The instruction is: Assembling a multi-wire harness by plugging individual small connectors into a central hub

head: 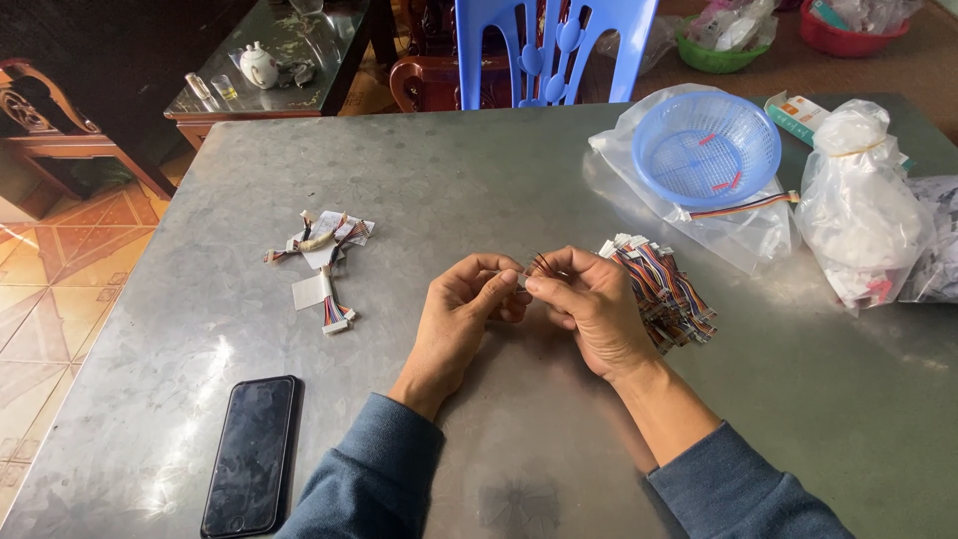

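A home living room: carved wooden furniture (60, 120) and a teapot (258, 66) upper left, tiled floor (50, 289) at left.

Tiled floor (50, 289), blue chair (549, 50)

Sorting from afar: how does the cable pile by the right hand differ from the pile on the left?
The right pile is bigger and stacked tightly side by side; the left pile is few, scattered loosely, with white paper scraps mixed in. The right pile lies beside the right hand; the left lies apart. Both are short multicoloured cables with white connectors.
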